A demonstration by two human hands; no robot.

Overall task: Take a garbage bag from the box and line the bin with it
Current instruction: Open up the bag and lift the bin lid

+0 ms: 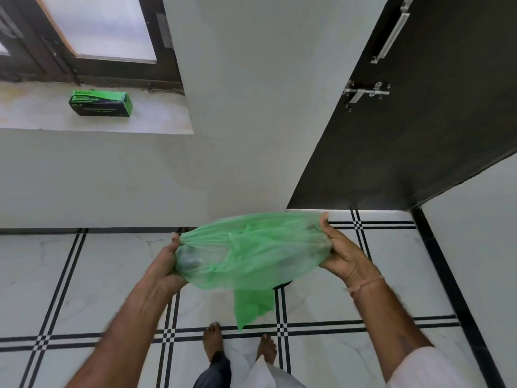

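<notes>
A thin green garbage bag (251, 253) is stretched wide between both hands above the floor. My left hand (167, 261) grips its left edge and my right hand (342, 256) grips its right edge. Beneath the bag, only a dark sliver of the bin (284, 284) shows; the rest is hidden by the plastic. A loose corner of the bag hangs down toward my feet. The green and black garbage bag box (100, 103) lies on the window sill at the upper left, far from both hands.
A dark door (419, 121) with a metal handle and latch stands open at the right. A white wall runs behind the bin. The floor is white tile with black stripes (84, 275). My bare feet (237, 345) stand just below the bag.
</notes>
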